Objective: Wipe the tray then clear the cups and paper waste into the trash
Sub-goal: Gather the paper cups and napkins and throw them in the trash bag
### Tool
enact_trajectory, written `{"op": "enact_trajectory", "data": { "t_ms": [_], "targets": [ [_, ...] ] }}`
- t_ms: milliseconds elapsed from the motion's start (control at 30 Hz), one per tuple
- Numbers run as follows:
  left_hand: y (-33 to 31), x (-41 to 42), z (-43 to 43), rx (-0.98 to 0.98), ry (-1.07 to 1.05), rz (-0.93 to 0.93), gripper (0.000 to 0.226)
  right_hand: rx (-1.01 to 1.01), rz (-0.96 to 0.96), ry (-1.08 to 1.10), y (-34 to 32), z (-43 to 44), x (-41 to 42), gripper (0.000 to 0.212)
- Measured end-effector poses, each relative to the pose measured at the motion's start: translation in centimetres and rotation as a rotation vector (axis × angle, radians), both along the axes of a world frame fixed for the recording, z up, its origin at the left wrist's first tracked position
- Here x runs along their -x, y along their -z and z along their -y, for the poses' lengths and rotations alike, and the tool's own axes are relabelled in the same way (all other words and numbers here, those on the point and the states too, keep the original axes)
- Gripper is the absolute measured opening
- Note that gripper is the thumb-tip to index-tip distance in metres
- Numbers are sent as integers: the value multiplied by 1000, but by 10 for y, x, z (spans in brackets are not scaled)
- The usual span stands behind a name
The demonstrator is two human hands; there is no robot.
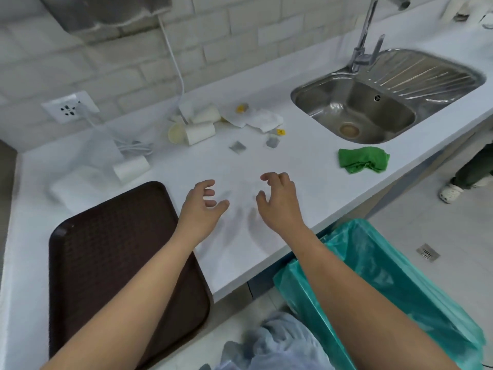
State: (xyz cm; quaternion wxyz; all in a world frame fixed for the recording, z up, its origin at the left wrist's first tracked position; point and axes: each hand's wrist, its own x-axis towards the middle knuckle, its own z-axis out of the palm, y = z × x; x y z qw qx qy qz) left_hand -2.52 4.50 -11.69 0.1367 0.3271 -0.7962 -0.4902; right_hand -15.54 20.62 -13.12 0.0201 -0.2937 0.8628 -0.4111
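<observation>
Fingers [210, 192] of both hands are being held apart and curled, gripping nothing, above bare counter [266, 161] between tray [106, 249] and bin [386, 263]. Cups [198, 126] are lying tipped at the back wall, mixed with crumpled paper [262, 120] and small scraps. Being light, cups are likely being risked to a roll toward the sink [368, 110] if swept carelessly. Cloth [362, 159] is lying apart.

The tray [112, 249] is partly covered by the left forearm, and its near edge is hidden. The trash bag [394, 276] is crossed by the right forearm. The small packets [237, 147] on the counter [293, 161] are too blurred to be identified.
</observation>
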Motion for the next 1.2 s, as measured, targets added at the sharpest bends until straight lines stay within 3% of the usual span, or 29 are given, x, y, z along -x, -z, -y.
{"op": "enact_trajectory", "data": {
  "t_ms": [633,933,1033,1200],
  "targets": [
    [37,117,87,-107,-218,59,53,-310,-30,150,40,98,232,53],
    [40,143,95,-153,-217,96,48,-412,-86,85,48,117,264,24],
    [37,154,93,-165,-222,101,45,-364,-110,25,51,113,262,19],
    [32,170,85,-207,-223,51,42,-9,97,38,40,104,255,2]
  ]
}}
